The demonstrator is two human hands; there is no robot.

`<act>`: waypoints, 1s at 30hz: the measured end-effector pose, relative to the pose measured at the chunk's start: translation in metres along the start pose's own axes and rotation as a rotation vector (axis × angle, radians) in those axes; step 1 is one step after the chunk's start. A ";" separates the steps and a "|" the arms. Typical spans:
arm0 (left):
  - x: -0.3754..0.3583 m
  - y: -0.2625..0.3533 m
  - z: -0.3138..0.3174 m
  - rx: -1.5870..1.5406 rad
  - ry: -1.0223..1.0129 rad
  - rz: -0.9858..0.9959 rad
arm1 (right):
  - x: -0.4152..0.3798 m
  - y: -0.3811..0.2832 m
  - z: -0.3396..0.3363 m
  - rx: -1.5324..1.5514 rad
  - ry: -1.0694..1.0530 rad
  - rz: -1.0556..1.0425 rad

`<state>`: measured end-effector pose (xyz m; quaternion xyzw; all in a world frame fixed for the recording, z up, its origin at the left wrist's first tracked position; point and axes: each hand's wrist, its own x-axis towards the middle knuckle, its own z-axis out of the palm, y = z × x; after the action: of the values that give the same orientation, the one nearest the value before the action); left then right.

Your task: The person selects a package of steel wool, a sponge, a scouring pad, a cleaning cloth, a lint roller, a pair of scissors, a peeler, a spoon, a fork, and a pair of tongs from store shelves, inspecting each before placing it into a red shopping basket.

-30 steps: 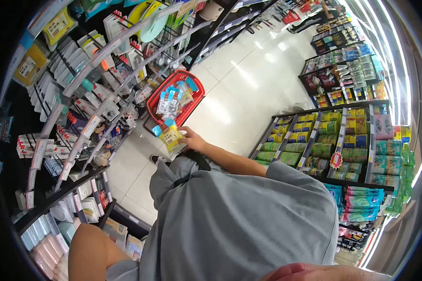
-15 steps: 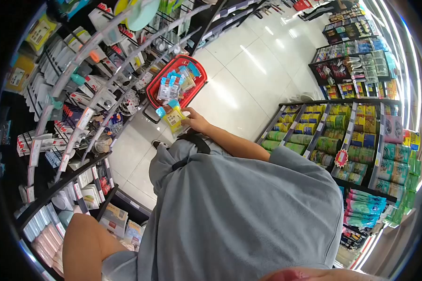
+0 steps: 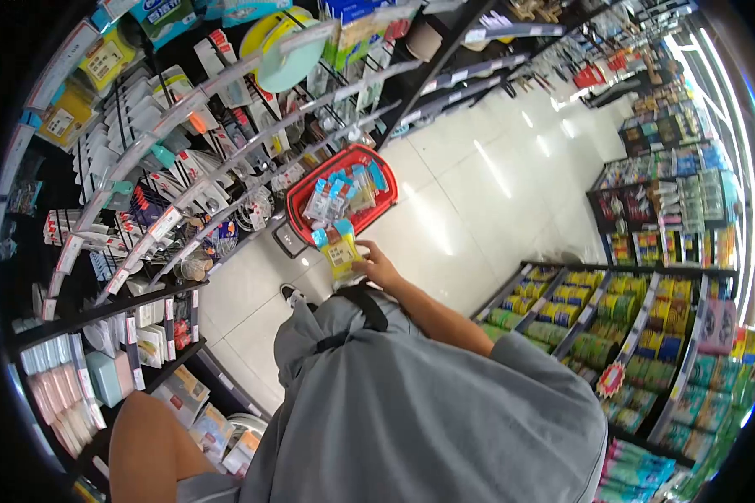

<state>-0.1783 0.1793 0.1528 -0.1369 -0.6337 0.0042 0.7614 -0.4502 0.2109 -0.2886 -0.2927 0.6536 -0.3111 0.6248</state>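
Observation:
A yellow packet [image 3: 341, 253] with a blue top and a white label is in my right hand [image 3: 377, 267], its fingers closed on the near edge. The packet is beside the near rim of a red shopping basket [image 3: 388, 201]. Several small clear packets [image 3: 331, 201] with blue tops lie inside that basket, and its dark handle [image 3: 290, 240] hangs toward me. My left hand is out of view; only a bent bare limb, which looks like my left arm [image 3: 151, 444], shows at the lower left.
Hooks and rails of hanging goods [image 3: 176, 193] line the left side, close to the basket. Below are shelves of boxed items [image 3: 113, 377]. On the right stands a low rack of wrapped rolls [image 3: 612, 310]. Pale tiled floor [image 3: 445, 184] runs between them.
The whole view has shifted, so the basket and my right hand appear lower and farther right. My right hand still holds the yellow packet next to the basket.

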 end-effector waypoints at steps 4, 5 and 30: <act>-0.006 0.002 0.020 0.005 0.005 0.042 | -0.005 -0.010 -0.012 0.117 -0.047 0.039; -0.005 0.004 0.023 -0.005 0.003 0.037 | -0.001 -0.007 -0.016 0.142 -0.024 0.068; 0.027 -0.023 0.075 -0.425 0.008 0.267 | 0.026 0.192 -0.116 -0.811 0.004 0.223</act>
<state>-0.2497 0.1774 0.1953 -0.3761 -0.5938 -0.0291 0.7107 -0.5657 0.3177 -0.4504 -0.4417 0.7521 0.0406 0.4875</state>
